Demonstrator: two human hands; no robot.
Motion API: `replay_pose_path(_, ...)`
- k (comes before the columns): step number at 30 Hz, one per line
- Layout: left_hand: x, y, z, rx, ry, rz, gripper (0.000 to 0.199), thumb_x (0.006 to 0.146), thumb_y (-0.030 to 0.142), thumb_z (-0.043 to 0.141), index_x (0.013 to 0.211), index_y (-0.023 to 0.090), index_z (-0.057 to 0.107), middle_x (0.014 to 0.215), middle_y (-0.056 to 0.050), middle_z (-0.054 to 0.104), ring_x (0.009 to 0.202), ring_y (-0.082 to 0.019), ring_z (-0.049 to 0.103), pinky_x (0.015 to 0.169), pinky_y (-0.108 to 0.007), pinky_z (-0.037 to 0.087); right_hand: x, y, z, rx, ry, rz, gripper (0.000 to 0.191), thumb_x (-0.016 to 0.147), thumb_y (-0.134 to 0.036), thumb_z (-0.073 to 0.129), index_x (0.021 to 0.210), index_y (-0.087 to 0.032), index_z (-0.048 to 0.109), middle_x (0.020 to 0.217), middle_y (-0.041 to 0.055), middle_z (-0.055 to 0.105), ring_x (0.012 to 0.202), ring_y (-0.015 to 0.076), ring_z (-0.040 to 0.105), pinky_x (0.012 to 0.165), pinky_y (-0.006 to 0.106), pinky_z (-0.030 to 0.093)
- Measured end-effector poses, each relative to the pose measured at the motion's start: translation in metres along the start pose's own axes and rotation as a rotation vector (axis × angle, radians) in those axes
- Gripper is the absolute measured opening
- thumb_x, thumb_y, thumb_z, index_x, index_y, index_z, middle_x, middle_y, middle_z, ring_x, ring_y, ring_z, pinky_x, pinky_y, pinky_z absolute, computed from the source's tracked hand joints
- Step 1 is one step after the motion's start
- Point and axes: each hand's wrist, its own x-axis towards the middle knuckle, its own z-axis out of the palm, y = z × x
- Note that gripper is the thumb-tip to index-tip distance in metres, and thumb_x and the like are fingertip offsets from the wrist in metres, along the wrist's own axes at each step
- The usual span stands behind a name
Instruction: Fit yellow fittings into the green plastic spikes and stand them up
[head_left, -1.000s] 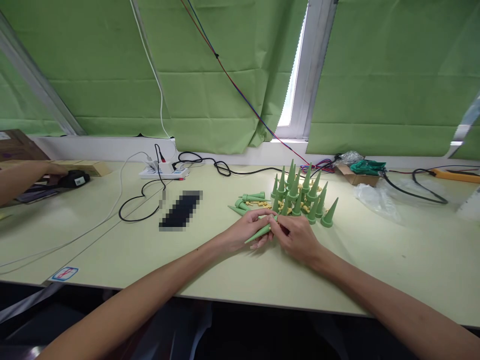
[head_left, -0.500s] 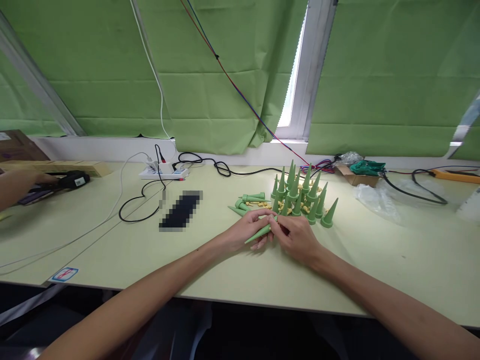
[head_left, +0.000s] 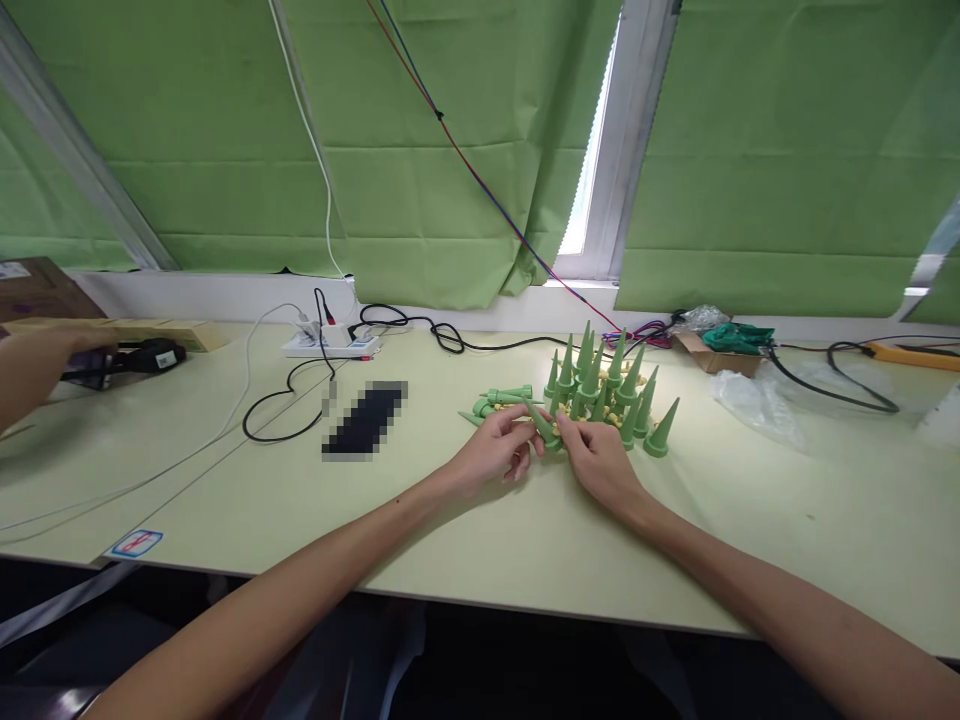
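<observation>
Taking the upright cones (head_left: 590, 380) as landmark, we log a change: the held cone (head_left: 541, 425), just in front of their left side, now tilts tip-up and away from us; half a second ago its tip pointed down toward us. We read that as a switch from working at the base to handling the cone base-down. Hands sit close together at it — the left hand (head_left: 491, 450) has its fingers closed around the cone, the right hand (head_left: 600, 460) bunches thumb and fingers right beside its base, and we can't tell what, if anything, it pinches. Loose cones (head_left: 510, 394) lie left of the upright cones, small yellow pieces (head_left: 504, 406) among them. Containers: the cardboard box (head_left: 718, 360), behind and right of the upright cones, holds a green bundle (head_left: 739, 338); nearer them, the clear plastic bag (head_left: 756, 406) lies crumpled — contents unclear.
</observation>
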Motion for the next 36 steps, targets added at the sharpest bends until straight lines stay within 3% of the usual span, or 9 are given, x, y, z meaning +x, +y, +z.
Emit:
replay_pose_path(4, -0.001, 0.002, 0.001, 0.083, 0.032, 0.058, 0.035, 0.085, 0.042, 0.066, 0.108, 0.016, 0.06, 0.077, 0.002, 0.055, 0.041, -0.004, 0.045, 0.037, -0.02, 0.029, 0.0, 0.002, 0.001, 0.115, -0.06, 0.167, 0.065, 0.098, -0.057, 0.039, 0.044, -0.022, 0.03, 0.038, -0.0038, 0.029, 0.039, 0.0093, 0.029, 0.042, 0.027, 0.023)
replay_pose_path(7, -0.004, 0.006, 0.003, 0.131, 0.039, 0.088, 0.034, 0.081, 0.044, 0.071, 0.097, 0.016, 0.059, 0.074, 0.003, 0.052, 0.041, -0.004, 0.042, 0.039, -0.021, 0.028, 0.0, 0.002, 0.0, 0.18, -0.09, 0.203, 0.067, 0.098, -0.059, 0.04, 0.043, -0.023, 0.031, 0.035, -0.0038, 0.031, 0.036, 0.0092, 0.029, 0.04, 0.027, 0.024)
replay_pose_path(10, -0.006, 0.008, 0.004, 0.196, 0.006, 0.08, 0.033, 0.083, 0.047, 0.069, 0.081, 0.017, 0.055, 0.057, 0.005, 0.043, 0.04, -0.006, 0.038, 0.041, -0.022, 0.025, 0.0, 0.0, 0.0, 0.179, -0.098, 0.197, 0.067, 0.098, -0.059, 0.039, 0.042, -0.022, 0.031, 0.035, -0.0036, 0.032, 0.036, 0.0091, 0.03, 0.04, 0.026, 0.025)
replay_pose_path(12, -0.007, 0.007, 0.004, 0.236, -0.017, 0.064, 0.033, 0.086, 0.048, 0.066, 0.081, 0.017, 0.056, 0.051, 0.006, 0.039, 0.041, -0.007, 0.036, 0.042, -0.022, 0.023, 0.0, -0.001, 0.0, 0.157, -0.098, 0.191, 0.067, 0.098, -0.058, 0.038, 0.042, -0.022, 0.031, 0.035, -0.0035, 0.032, 0.037, 0.0091, 0.03, 0.041, 0.026, 0.025)
replay_pose_path(22, -0.01, 0.0, 0.005, 0.516, 0.022, 0.164, 0.029, 0.088, 0.041, 0.062, 0.098, 0.015, 0.069, 0.063, 0.003, 0.048, 0.056, -0.011, 0.044, 0.051, -0.023, 0.033, -0.001, 0.0, -0.001, 0.061, -0.082, 0.036, 0.053, 0.098, -0.049, 0.038, 0.056, -0.021, 0.023, 0.051, -0.0038, 0.025, 0.05, 0.0096, 0.024, 0.048, 0.028, 0.019)
replay_pose_path(25, -0.01, -0.003, 0.004, 0.645, 0.037, 0.31, 0.025, 0.091, 0.035, 0.06, 0.103, 0.016, 0.07, 0.066, 0.001, 0.055, 0.056, -0.01, 0.044, 0.051, -0.023, 0.035, -0.001, 0.001, -0.002, 0.046, -0.091, -0.024, 0.049, 0.099, -0.046, 0.037, 0.059, -0.02, 0.027, 0.053, -0.0035, 0.027, 0.052, 0.0101, 0.026, 0.05, 0.028, 0.021)
replay_pose_path(29, -0.008, -0.01, 0.003, 0.75, 0.099, 0.622, 0.02, 0.091, 0.025, 0.059, 0.106, 0.016, 0.069, 0.084, -0.004, 0.065, 0.063, -0.011, 0.05, 0.054, -0.022, 0.04, -0.002, 0.0, -0.005, 0.024, -0.091, -0.107, 0.046, 0.1, -0.043, 0.038, 0.061, -0.02, 0.032, 0.054, -0.0036, 0.032, 0.052, 0.0103, 0.029, 0.051, 0.027, 0.024)
replay_pose_path(36, -0.005, -0.016, -0.002, 0.91, 0.169, 0.951, 0.019, 0.093, 0.017, 0.056, 0.109, 0.016, 0.065, 0.079, -0.004, 0.057, 0.067, -0.012, 0.052, 0.055, -0.022, 0.043, -0.004, 0.0, -0.004, -0.014, -0.075, -0.272, 0.041, 0.102, -0.032, 0.037, 0.063, -0.02, 0.031, 0.053, -0.005, 0.031, 0.049, 0.0095, 0.028, 0.05, 0.026, 0.024)
